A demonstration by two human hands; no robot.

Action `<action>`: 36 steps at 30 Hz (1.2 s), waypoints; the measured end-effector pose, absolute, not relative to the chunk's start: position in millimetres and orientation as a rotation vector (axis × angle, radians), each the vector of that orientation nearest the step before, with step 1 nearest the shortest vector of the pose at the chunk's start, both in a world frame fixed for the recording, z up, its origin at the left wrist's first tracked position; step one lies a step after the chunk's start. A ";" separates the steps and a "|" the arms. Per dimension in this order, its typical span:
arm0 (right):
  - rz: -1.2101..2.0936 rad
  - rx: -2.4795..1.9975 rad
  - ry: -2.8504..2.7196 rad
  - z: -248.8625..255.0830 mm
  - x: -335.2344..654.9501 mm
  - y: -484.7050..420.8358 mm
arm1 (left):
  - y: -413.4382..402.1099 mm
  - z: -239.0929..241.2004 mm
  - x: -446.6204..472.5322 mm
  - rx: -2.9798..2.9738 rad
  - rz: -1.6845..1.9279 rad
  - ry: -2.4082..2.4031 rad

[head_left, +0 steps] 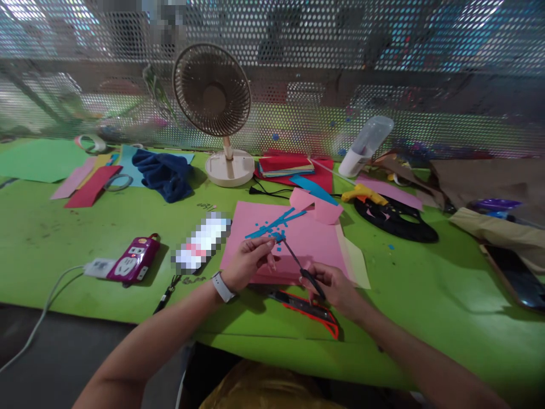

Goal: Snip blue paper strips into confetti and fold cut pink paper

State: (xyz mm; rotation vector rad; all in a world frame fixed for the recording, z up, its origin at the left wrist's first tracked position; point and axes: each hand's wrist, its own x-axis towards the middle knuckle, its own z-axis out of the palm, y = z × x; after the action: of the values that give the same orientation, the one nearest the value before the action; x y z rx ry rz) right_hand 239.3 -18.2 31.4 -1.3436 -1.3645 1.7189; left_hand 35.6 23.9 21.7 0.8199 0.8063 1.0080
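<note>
My left hand [253, 257], with a white band on the wrist, pinches a small piece of blue paper [279, 236] between thumb and fingers. In my right hand [330, 284] is a pair of black-handled scissors [293, 253], blades pointing up and left to the blue piece; I cannot tell whether the blades are apart. Below both hands lies a stack of pink paper [323, 250], with small blue scraps and narrow blue paper strips [272, 226] on it. A red-edged utility knife [309, 308] rests on the green table, just under my right hand.
A desk fan [213, 94] stands at the back before a perforated metal screen. To the left are a lit phone [203, 243] and a purple power adapter [135, 260]. At right lie a yellow glue gun [365, 193], a black holder [394, 220] and another phone [515, 278].
</note>
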 end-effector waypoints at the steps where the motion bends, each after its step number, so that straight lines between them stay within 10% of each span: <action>1: 1.715 -1.335 -1.362 31.2 239.6 -18.0 | 24.1 21.7 35.4 0.825 1.008 0.813; 36: 1.748 -1.356 -1.342 28.6 238.7 -19.9 | 22.9 19.5 35.8 0.818 1.010 0.796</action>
State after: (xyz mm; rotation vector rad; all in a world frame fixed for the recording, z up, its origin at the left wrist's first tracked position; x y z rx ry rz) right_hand 238.7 -19.9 28.6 -1.3563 -1.3416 1.7476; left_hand 35.8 22.9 19.5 0.8183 0.7959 1.0098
